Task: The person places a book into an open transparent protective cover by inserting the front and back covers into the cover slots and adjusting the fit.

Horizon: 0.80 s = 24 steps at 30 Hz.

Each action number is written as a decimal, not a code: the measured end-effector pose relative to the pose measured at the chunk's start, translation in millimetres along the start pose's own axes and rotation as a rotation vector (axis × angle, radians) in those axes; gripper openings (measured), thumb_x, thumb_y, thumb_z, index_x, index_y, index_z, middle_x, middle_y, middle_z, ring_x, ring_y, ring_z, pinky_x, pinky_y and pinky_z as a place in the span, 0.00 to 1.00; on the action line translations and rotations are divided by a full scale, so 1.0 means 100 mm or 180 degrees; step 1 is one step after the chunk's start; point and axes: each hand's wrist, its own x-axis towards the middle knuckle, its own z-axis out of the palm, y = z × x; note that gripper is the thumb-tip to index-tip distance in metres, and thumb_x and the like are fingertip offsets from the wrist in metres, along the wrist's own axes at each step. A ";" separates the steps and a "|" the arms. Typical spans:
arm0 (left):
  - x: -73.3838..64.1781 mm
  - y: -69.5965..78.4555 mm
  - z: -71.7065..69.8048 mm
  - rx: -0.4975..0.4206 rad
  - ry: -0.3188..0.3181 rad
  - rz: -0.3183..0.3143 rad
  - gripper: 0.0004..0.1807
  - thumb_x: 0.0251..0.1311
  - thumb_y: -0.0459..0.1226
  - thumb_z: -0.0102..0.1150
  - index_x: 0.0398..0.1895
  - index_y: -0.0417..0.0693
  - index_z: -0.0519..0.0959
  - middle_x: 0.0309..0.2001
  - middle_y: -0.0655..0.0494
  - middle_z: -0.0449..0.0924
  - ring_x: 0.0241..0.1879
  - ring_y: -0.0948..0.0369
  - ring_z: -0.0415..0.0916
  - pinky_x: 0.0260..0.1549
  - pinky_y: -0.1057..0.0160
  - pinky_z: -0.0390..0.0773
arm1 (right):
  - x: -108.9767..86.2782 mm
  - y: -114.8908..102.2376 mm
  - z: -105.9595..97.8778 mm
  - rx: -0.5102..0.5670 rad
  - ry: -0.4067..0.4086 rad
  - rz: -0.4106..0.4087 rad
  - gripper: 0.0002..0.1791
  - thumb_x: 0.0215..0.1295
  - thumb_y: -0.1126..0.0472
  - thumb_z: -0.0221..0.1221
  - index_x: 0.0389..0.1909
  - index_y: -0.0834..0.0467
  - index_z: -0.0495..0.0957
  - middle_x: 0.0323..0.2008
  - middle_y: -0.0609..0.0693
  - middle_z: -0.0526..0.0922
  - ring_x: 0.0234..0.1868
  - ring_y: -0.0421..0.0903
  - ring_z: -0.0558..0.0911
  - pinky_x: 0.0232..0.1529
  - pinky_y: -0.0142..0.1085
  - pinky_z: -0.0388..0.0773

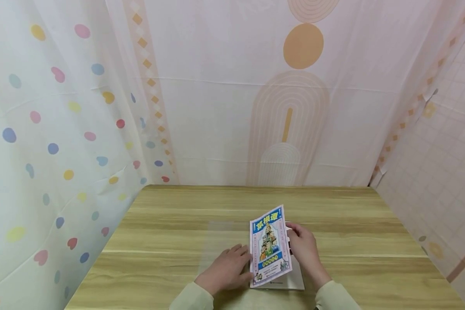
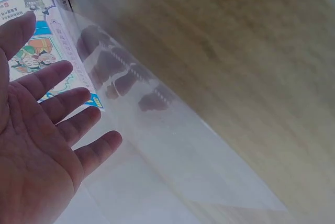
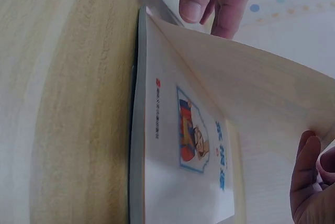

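Observation:
A comic-style book (image 1: 270, 247) with a blue, pink-bordered cover lies on the table, its front cover raised at an angle. Beneath the cover shows a white title page (image 3: 183, 145) with a small framed cartoon figure. My right hand (image 1: 305, 249) holds the cover by its right edge; its fingers (image 3: 306, 177) lie against the pale inner side. My left hand (image 1: 229, 268) is beside the spine, fingers extended and apart, at the cover's left edge. A clear plastic sheet (image 2: 172, 150) spreads out from the book's left side, near the left fingers.
The wood-grain table (image 1: 170, 215) reaches back to a pale patterned curtain (image 1: 209, 129). A curtain with coloured dots (image 1: 58, 150) hangs on the left, and a checked one (image 1: 445, 172) on the right.

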 end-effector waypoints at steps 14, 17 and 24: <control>-0.01 -0.01 -0.08 0.0002 0.0177 0.0031 0.32 0.69 0.53 0.54 0.71 0.48 0.68 0.70 0.49 0.67 0.70 0.49 0.63 0.65 0.45 0.64 | -0.02 -0.15 0.12 0.0141 -0.0199 -0.0513 0.17 0.73 0.68 0.50 0.58 0.68 0.77 0.41 0.60 0.84 0.28 0.46 0.83 0.27 0.35 0.82; -0.01 -0.02 -0.09 -0.0007 0.0238 0.0048 0.32 0.69 0.51 0.55 0.71 0.48 0.68 0.70 0.49 0.67 0.69 0.48 0.63 0.65 0.45 0.65 | -0.01 -0.16 0.15 -0.0009 -0.0245 -0.0701 0.17 0.73 0.68 0.50 0.58 0.67 0.77 0.44 0.61 0.84 0.29 0.46 0.83 0.28 0.35 0.82; -0.03 -0.06 -0.10 0.0054 0.0336 0.0113 0.33 0.68 0.50 0.56 0.72 0.46 0.67 0.69 0.48 0.68 0.69 0.48 0.64 0.64 0.45 0.66 | -0.02 -0.14 0.18 -0.0915 -0.0231 -0.1530 0.18 0.71 0.68 0.54 0.60 0.62 0.78 0.51 0.59 0.82 0.39 0.48 0.84 0.37 0.37 0.83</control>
